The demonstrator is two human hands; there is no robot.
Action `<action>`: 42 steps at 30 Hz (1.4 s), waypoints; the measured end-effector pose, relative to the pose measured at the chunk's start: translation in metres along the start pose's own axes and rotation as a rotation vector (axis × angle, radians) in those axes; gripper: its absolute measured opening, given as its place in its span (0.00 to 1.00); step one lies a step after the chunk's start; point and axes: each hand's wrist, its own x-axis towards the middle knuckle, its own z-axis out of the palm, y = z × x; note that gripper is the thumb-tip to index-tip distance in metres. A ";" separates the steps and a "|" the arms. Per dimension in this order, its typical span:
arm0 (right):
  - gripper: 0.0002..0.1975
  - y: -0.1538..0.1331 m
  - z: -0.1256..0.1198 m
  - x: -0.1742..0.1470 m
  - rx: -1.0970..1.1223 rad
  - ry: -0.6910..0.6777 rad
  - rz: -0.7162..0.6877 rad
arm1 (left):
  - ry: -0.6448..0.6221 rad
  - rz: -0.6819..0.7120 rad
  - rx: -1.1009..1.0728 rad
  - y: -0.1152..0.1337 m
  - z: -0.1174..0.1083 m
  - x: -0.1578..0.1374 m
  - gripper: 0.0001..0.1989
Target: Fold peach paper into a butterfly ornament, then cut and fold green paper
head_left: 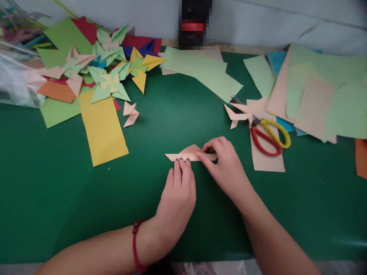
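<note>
A folded strip of pale peach paper [189, 156] lies on the green table in front of me, with a raised flap along its far side. My left hand [179, 191] has its fingers stretched out, fingertips pressing the strip's near edge; its thumb is hidden. Thumb and index finger of my right hand [222, 160] pinch the strip near its right end. Beyond my right hand lie peach folded pieces [239, 114] and scissors [270, 135] with one red and one yellow handle. A small folded peach piece [131, 114] sits farther off to the left.
Folded paper stars [110, 82] pile up at the back left, beside a yellow sheet [103, 131] and a clear plastic bag [20, 76]. Green sheets [197, 68] lie at the back. More stacked paper [315, 91] covers the right. A pixelated dark object [195, 38] stands against the wall.
</note>
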 end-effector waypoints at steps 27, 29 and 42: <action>0.06 0.011 -0.015 0.009 0.272 -0.175 0.061 | 0.011 -0.153 -0.075 -0.012 -0.007 0.004 0.26; 0.05 0.014 -0.016 0.010 0.266 -0.144 -0.011 | 0.075 -0.124 -0.164 -0.024 -0.006 0.013 0.23; 0.14 0.014 -0.018 0.014 0.485 0.274 0.072 | 0.126 -0.483 -1.386 -0.059 0.005 0.043 0.13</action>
